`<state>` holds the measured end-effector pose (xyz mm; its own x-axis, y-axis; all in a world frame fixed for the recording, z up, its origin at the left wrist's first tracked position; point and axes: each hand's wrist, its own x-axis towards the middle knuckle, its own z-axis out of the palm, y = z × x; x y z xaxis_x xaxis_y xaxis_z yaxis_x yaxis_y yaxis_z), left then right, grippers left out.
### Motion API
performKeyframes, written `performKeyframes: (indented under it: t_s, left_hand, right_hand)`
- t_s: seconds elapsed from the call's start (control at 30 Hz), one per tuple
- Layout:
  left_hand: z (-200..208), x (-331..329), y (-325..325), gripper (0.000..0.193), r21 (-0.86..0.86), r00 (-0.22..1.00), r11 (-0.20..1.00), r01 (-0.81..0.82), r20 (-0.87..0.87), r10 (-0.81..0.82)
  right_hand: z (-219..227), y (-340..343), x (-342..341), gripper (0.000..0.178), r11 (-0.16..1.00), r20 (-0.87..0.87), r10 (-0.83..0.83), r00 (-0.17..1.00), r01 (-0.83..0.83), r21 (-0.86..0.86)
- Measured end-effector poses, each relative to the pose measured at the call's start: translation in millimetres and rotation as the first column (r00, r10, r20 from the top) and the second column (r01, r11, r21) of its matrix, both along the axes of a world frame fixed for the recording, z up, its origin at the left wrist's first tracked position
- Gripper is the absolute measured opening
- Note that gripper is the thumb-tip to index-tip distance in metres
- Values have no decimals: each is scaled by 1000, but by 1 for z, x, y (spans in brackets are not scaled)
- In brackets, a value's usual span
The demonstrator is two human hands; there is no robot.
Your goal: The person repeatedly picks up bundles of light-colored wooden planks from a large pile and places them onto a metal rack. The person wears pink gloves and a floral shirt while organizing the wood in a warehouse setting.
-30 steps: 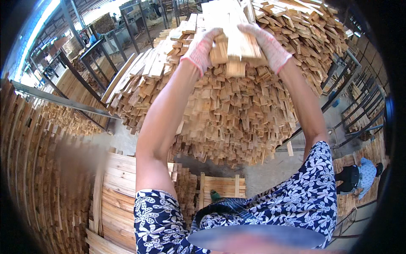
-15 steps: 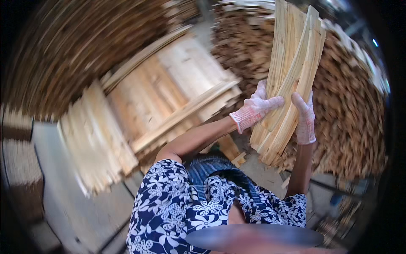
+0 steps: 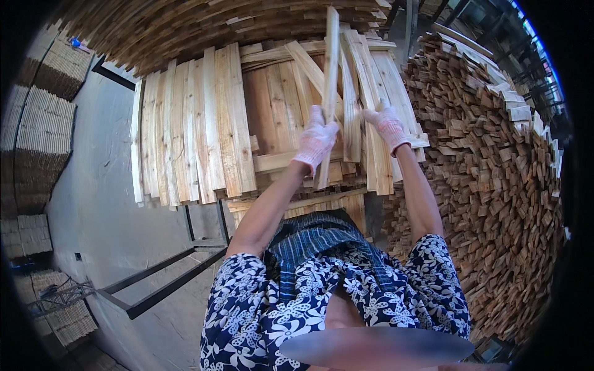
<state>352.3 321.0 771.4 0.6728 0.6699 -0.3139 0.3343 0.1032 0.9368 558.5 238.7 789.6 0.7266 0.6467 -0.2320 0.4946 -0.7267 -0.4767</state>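
Note:
A pale wooden plank (image 3: 331,68) stands on its narrow edge, tilted up, with my gloved left hand (image 3: 317,137) closed around its lower part. My gloved right hand (image 3: 388,127) is at a few more planks (image 3: 369,80), its thumb across one and its fingers partly hidden at the far side. Beneath both hands is a wooden stack topped by a row of side-by-side planks (image 3: 201,127) on its left. Darker boards (image 3: 272,108) show in a gap in the middle. One loose plank (image 3: 306,65) lies slanted across that gap.
A tall pile of wood pieces (image 3: 489,173) rises close on the right. Another large pile (image 3: 204,34) stands beyond the planks. Bundled wood stacks (image 3: 43,127) line the far left, across a grey floor (image 3: 99,179). A dark metal frame (image 3: 164,278) sits low at the left.
My hands and the planks have swung from the right pile to over the plank stack, and the view has turned. The bundle held together before is now spread between both hands.

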Motion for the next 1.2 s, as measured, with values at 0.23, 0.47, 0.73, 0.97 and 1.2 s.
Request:
performKeyframes:
  t_s: [0.23, 0.47, 0.73, 0.97, 1.2]
  left_hand:
    - [-3, -82, 53, 63, 782, 693, 616, 95, -496, 522]
    - [-96, -112, 92, 61, 904, 635, 408, 126, -390, 667]
    - [-63, -173, 118, 62, 840, 877, 444, 312, -434, 205]
    - [-42, -171, 118, 60, 783, 838, 507, 361, -511, 191]
    - [22, -71, 62, 58, 488, 996, 872, 38, -84, 4]
  right_hand:
    - [2, 4, -2, 77, 998, 398, 60, 916, -59, -14]
    - [32, 67, -124, 52, 919, -143, 297, 944, -242, 312]
    - [-118, 189, -194, 45, 909, -40, 211, 977, -181, 375]
    - [-52, 178, -185, 56, 924, -43, 382, 923, -382, 25]
    - [13, 70, -16, 71, 998, 287, -35, 957, 19, 59]
